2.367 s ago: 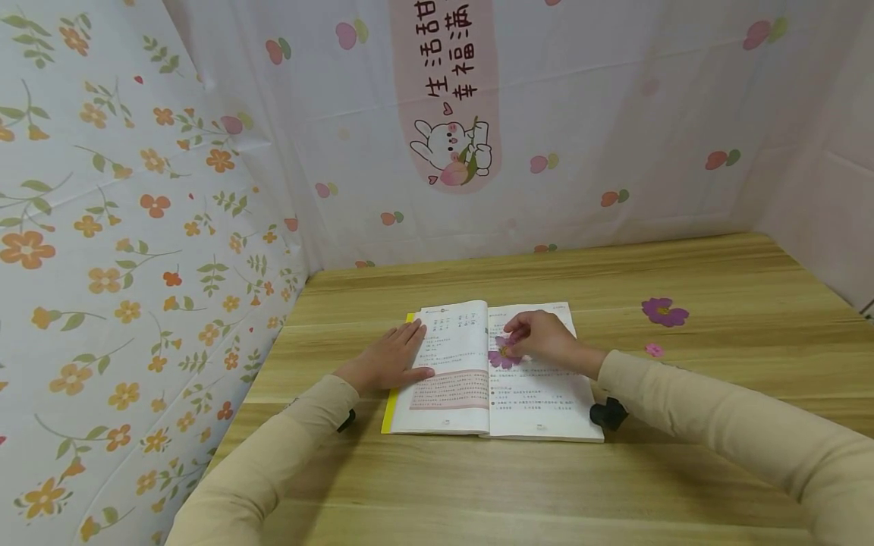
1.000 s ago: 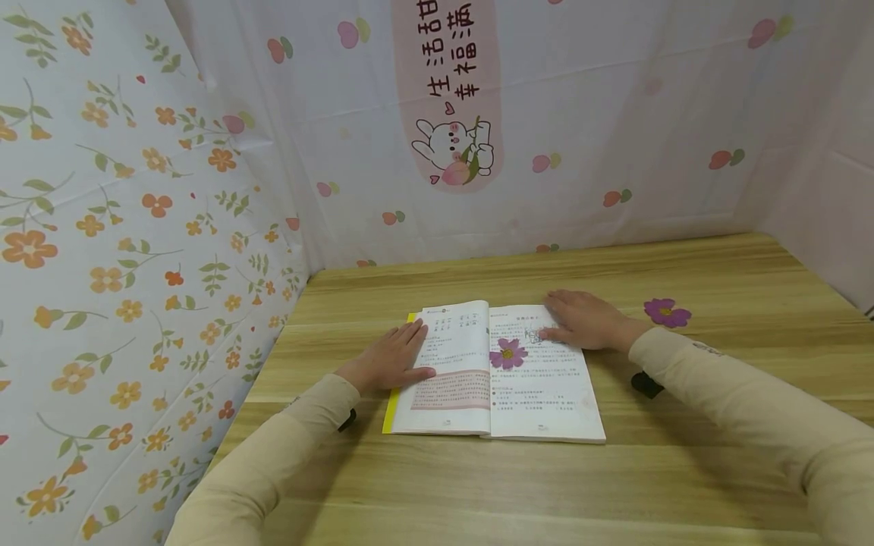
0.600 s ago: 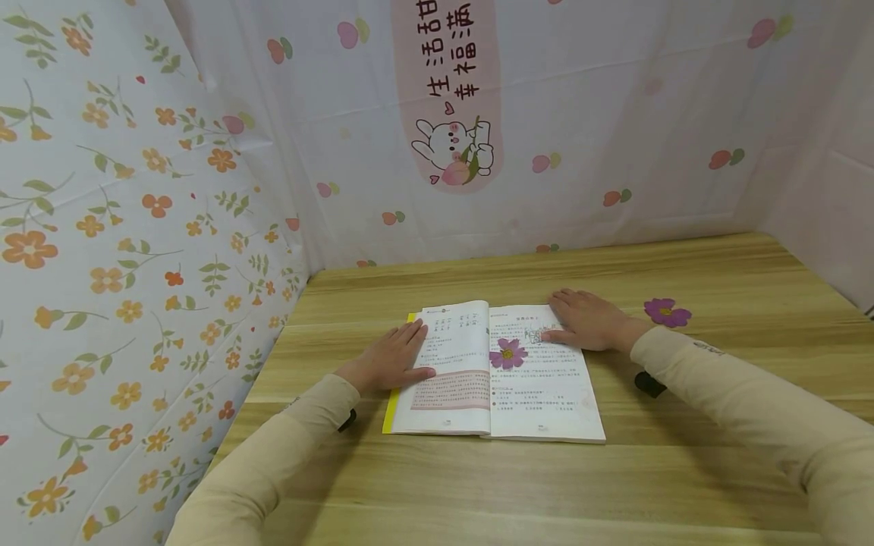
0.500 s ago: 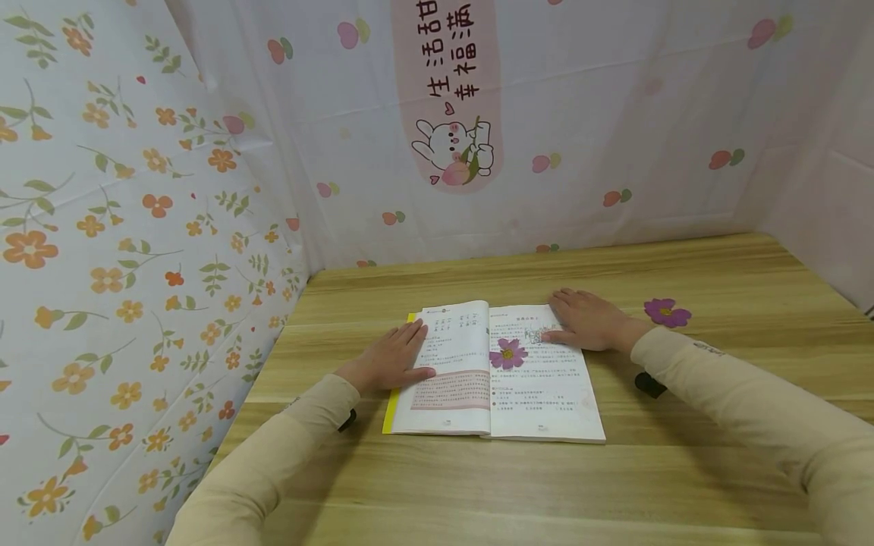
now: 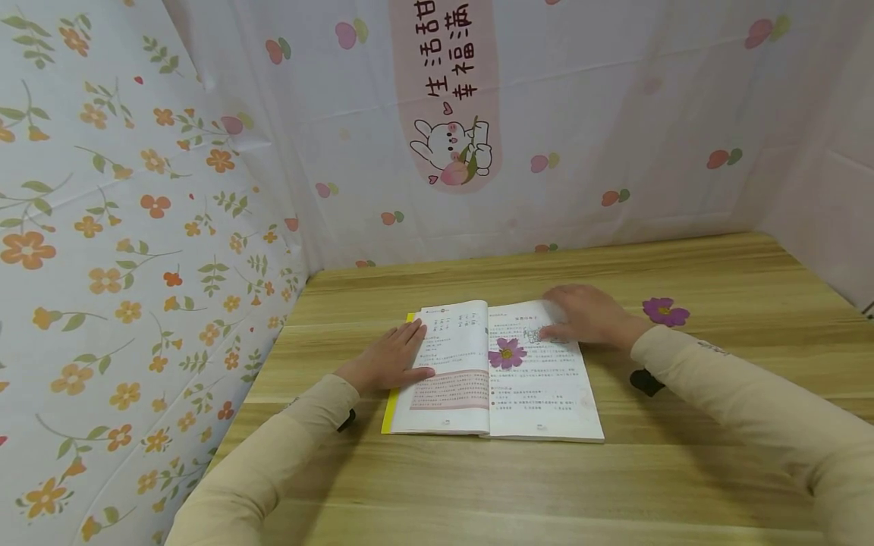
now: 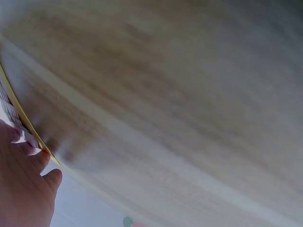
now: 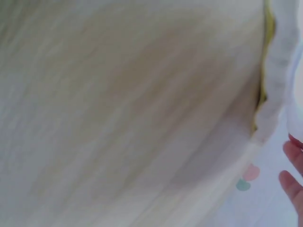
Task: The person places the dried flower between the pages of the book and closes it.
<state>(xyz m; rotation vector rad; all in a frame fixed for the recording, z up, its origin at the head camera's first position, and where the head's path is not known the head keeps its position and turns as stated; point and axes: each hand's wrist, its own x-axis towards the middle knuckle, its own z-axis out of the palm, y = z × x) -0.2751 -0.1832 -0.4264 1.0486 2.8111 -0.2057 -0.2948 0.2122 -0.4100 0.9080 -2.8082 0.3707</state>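
An open book [image 5: 546,421] lies on the wooden table with a yellow cover edge showing at its left. My left hand [image 5: 385,360] rests on the left page, fingers straight and thumb spread; the left wrist view has this hand [image 6: 28,184] at the book's edge. On the right page, beside the spine, lies a purple flower [image 5: 507,353] with a yellow centre. My right hand [image 5: 590,315], blurred, is over the top right corner of that page, thumb apart from the fingers. In the right wrist view, its fingertips [image 7: 293,151] are right at a pale, curving page [image 7: 296,101].
A second purple flower [image 5: 665,311] lies on the table [image 5: 437,493] to the right of the book, beyond the right sleeve [image 5: 737,402]. Printed white cloths [image 5: 580,98] hang behind and at the left.
The right hand has let go of the purple flower, which now lies on the right page, and moved to that page's top corner. Lately it shifted slightly left. The left hand has not moved.
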